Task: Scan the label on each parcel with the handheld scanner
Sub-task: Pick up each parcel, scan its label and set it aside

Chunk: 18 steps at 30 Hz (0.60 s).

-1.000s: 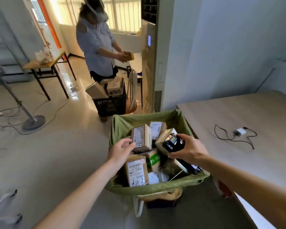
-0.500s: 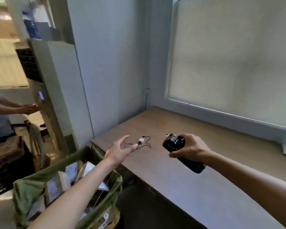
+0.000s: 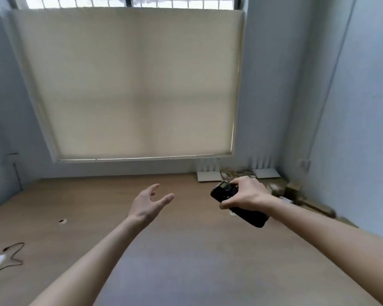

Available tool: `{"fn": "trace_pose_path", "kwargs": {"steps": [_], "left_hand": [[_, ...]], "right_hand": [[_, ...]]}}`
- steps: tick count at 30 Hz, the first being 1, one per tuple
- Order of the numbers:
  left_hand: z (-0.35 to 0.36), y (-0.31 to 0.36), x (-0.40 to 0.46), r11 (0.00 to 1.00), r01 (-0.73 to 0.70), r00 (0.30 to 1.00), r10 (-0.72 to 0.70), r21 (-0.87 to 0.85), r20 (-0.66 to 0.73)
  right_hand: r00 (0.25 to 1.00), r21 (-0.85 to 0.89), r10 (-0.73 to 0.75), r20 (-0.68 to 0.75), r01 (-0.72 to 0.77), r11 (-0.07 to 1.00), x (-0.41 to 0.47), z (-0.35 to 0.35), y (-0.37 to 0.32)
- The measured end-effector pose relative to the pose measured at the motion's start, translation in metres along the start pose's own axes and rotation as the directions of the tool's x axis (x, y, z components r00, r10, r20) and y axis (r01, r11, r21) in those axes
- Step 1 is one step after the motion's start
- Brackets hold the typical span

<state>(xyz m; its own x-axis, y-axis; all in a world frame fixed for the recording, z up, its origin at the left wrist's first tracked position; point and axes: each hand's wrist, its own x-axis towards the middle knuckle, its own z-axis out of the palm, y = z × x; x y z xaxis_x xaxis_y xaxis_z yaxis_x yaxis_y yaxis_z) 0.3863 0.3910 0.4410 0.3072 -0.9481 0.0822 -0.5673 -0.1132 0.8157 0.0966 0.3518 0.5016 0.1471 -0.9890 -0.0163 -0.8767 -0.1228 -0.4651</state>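
View swung from parcel bin to table (image 3: 186,261) & window blind (image 3: 131,85).

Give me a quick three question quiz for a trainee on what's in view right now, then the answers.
1. Which hand grips the handheld scanner?
2. True or false: a parcel lies on the table in front of the hands.
3. Multiple choice: the left hand is A) pinching a label, B) held open above the table, holding nothing, C) resting flat on a parcel.

Key:
1. The right hand, fingers curled round it.
2. False; no parcel shows here, only a small white adapter with a dark cable at the left edge.
3. B
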Motion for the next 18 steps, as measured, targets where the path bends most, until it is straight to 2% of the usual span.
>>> {"fn": "trace_pose_path", "kwargs": {"steps": [7, 13, 18], "left_hand": [[0.194, 0.106, 0.053, 0.991, -0.128, 0.96, 0.13, -0.024, 0.249], [0.311, 0.154, 0.098, 0.977, -0.211, 0.887, 0.202, -0.025, 0.415], [0.406, 0.18, 0.15, 0.971, -0.232, 0.831, 0.232, -0.064, 0.506]], "right_hand": [[0.941, 0.041, 0.31, -0.137, -0.307, 0.951, 0.025, -0.077, 0.177], [0.818, 0.131, 0.537, -0.206, -0.521, 0.844, 0.045, -0.095, 0.285], [0.733, 0.147, 0.647, -0.212, -0.63, 0.762, 0.076, -0.102, 0.357]]}}
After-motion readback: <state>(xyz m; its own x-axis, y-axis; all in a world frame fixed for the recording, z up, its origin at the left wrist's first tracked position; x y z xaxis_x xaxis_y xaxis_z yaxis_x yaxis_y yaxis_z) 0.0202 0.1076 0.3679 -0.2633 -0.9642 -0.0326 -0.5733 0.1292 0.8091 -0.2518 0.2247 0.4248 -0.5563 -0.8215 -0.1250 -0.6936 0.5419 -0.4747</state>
